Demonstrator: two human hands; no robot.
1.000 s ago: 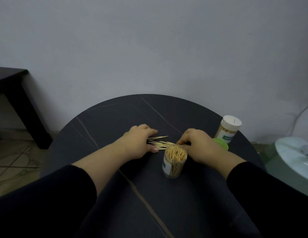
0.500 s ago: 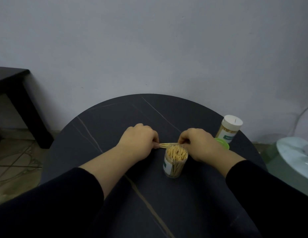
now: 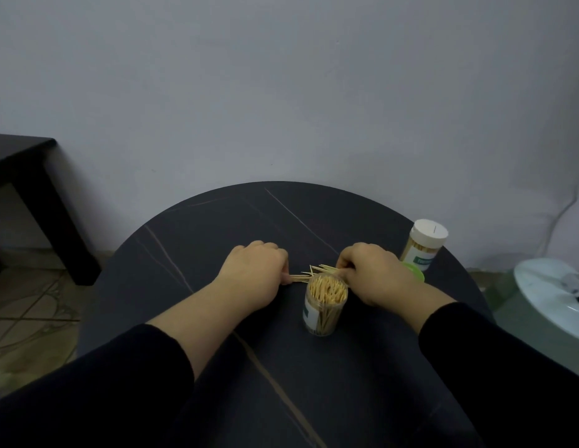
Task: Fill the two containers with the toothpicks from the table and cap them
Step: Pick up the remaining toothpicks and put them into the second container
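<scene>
A clear container stands uncapped in the middle of the round dark table, packed with upright toothpicks. Just behind it lies a small bunch of loose toothpicks on the tabletop. My left hand pinches the bunch's left end with curled fingers. My right hand pinches its right end. A second container with a white cap stands at the table's right edge. A green lid lies beside it, partly hidden behind my right hand.
A dark side table stands at the left by the wall. A white round object sits low at the right, off the table. Patterned floor tiles show at the lower left.
The loose toothpicks were fanned out a second ago; both hands have drawn together and gathered them into a tighter bunch held at each end.
</scene>
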